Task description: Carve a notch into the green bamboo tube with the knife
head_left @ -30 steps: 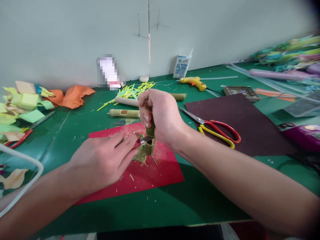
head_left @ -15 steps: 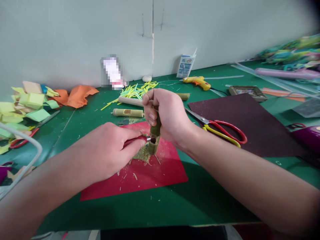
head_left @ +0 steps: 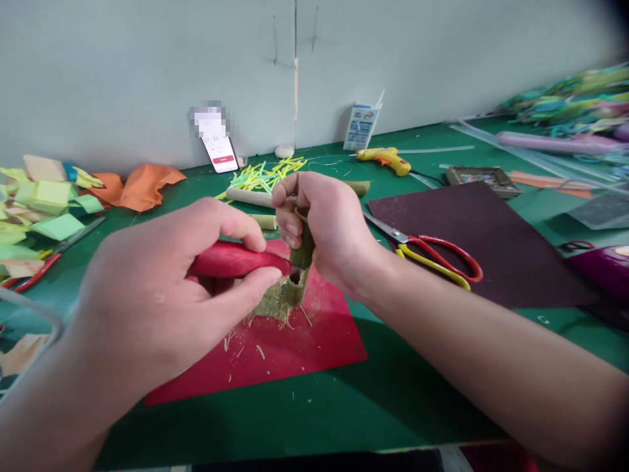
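Note:
My left hand [head_left: 162, 295] is closed around the red handle of a carving tool [head_left: 236, 261]. The handle's tip end meets the cut opening of a bamboo tube [head_left: 297, 288]; the blade itself is mostly hidden there. Wrapped round the tube's upper part is my right hand [head_left: 327, 219], which keeps it tilted upright over a red mat [head_left: 324, 354]. Under the tube's lower end, shavings [head_left: 272, 307] are heaped on the mat. A second bamboo piece [head_left: 265, 221] lies behind, partly covered by my left hand.
Scissors [head_left: 427, 255] lie to the right on a dark sheet [head_left: 511, 262]. Farther back are yellow and green strips [head_left: 268, 174], a yellow glue gun [head_left: 386, 159], a drink carton [head_left: 362, 126] and a phone [head_left: 219, 147] against the wall. Folded papers [head_left: 49, 200] pile up at left.
My left hand has turned and risen, exposing more of the red handle and covering more of the second bamboo piece. My right hand still grips the tube, and the view has shifted slightly.

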A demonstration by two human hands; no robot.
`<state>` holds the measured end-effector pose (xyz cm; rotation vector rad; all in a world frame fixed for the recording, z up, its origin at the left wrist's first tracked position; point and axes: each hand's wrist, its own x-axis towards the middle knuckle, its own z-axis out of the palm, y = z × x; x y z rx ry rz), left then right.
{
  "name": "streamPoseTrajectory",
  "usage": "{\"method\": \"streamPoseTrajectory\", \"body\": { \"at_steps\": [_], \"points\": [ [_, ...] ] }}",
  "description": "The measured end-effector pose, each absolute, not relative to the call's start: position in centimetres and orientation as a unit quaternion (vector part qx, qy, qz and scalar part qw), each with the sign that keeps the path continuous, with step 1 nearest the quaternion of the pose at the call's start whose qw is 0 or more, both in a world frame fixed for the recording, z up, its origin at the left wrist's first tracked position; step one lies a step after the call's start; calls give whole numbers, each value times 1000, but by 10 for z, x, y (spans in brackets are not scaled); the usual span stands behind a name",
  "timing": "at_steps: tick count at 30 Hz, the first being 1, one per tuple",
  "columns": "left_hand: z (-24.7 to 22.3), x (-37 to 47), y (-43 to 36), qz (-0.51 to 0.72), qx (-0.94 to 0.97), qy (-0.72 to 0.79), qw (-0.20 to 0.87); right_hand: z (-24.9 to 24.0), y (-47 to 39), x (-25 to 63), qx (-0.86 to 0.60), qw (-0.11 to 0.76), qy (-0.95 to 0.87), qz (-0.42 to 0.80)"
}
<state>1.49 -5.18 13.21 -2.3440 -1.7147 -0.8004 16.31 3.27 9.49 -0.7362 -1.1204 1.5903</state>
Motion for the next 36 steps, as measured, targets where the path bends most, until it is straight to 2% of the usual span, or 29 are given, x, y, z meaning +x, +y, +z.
{"method": "streamPoseTrajectory", "body": {
  "at_steps": [9, 22, 32, 36],
  "points": [
    [140, 24, -37, -287, -844, -452, 44, 92, 36, 162, -286, 500, -452, 681],
    [131, 15, -22, -329, -833, -444, 5, 95, 36, 163, -305, 485, -454, 682],
    [125, 11, -11, -255, -816, -496, -151, 97, 31, 164, -300, 479, -485, 667],
    [126, 11, -13, -279, -826, -476, -115, 95, 32, 166, -287, 494, -478, 667]
  ]
}}
